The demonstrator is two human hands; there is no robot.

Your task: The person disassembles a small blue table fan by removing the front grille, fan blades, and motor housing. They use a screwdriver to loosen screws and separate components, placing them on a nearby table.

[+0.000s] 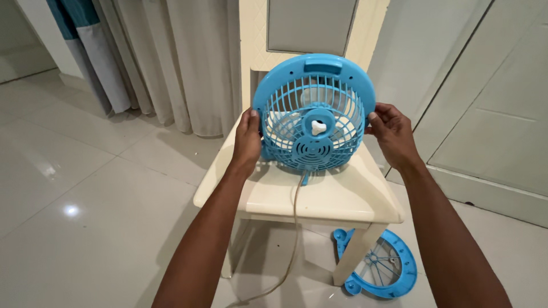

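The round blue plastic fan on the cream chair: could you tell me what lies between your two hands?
Only the fan itself; the left hand and right hand grip its opposite rims, head view.

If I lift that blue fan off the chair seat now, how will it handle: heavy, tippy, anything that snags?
The blue fan looks like thin plastic, so probably light and fairly stiff. It stands upright on a narrow base, so likely tippy if pushed. Its cord hangs floppy over the chair edge and may drag or snag. The left hand and right hand grip its rim.

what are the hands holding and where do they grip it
Both hold the blue fan standing on the chair: the left hand grips its left rim, the right hand its right rim.
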